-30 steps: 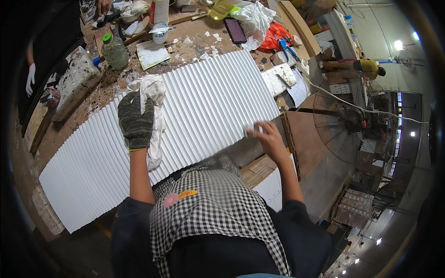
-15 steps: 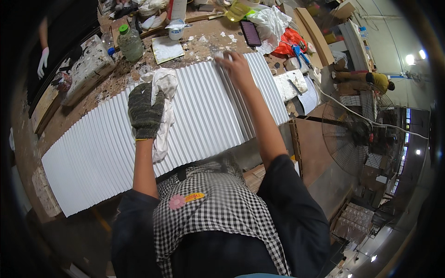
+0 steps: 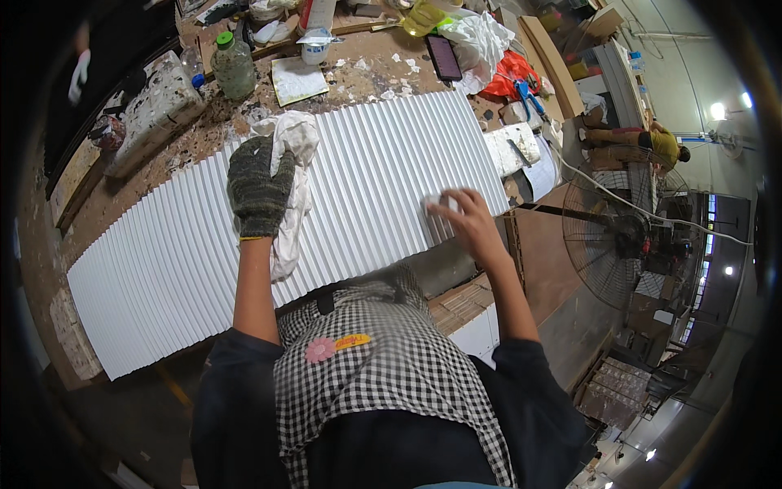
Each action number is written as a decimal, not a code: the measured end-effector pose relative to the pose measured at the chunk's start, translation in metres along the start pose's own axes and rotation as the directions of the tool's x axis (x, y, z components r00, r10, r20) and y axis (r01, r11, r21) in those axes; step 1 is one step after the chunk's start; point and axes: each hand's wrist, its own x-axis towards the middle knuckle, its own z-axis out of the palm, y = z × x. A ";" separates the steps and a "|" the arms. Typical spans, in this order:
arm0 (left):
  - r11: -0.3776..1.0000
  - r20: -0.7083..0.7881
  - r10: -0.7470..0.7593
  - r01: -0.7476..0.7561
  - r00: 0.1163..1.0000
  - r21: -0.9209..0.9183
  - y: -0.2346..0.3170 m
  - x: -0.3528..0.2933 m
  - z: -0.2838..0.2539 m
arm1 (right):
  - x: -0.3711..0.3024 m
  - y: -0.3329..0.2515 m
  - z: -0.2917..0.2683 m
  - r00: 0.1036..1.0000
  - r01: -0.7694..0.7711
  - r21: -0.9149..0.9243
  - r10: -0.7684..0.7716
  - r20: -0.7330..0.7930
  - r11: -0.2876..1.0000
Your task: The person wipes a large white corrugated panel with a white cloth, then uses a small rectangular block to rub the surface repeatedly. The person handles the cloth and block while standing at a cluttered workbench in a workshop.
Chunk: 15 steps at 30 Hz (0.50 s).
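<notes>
A long white ridged panel (image 3: pixel 358 187) lies across the workbench in front of me, its ridges running from the far edge to the near edge. My left hand (image 3: pixel 261 189), in a dark knitted glove, is closed on a crumpled white cloth (image 3: pixel 295 138) resting on the panel. Bare and slightly blurred, my right hand (image 3: pixel 468 218) is at the panel's near edge, right of the middle. Its fingers are pinched round a small whitish piece (image 3: pixel 432 200), too smeared to name, against the ridges.
Beyond the panel, the stained workbench (image 3: pixel 358 77) carries a green-capped bottle (image 3: pixel 233 67), a white cup (image 3: pixel 314 50), a phone (image 3: pixel 443 58), a red plastic bag (image 3: pixel 511 73) and blue-handled scissors (image 3: pixel 529 98). A large fan (image 3: pixel 607 232) stands to the right. Another person (image 3: pixel 652 145) is farther off.
My right hand has come from the panel's far edge down along the ridges to its near edge. My left hand stays on the cloth, almost unmoved.
</notes>
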 end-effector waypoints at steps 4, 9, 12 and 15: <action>1.000 0.025 -0.026 0.025 0.999 0.018 -0.002 -0.001 -0.001 | -0.014 -0.015 0.011 0.999 -0.032 0.109 0.035 -0.022 0.994; 0.998 0.032 -0.044 0.046 0.999 -0.053 0.001 0.001 -0.009 | 0.082 0.001 0.046 0.980 0.026 0.006 -0.025 -0.195 1.000; 0.989 -0.119 0.048 -0.064 0.992 -0.134 0.006 0.004 -0.012 | 0.173 0.028 0.067 0.962 0.042 -0.069 -0.059 -0.267 0.997; 0.994 0.044 -0.050 0.054 0.998 -0.091 0.008 0.005 -0.015 | 0.234 0.041 0.073 0.975 -0.014 -0.086 -0.005 -0.221 0.996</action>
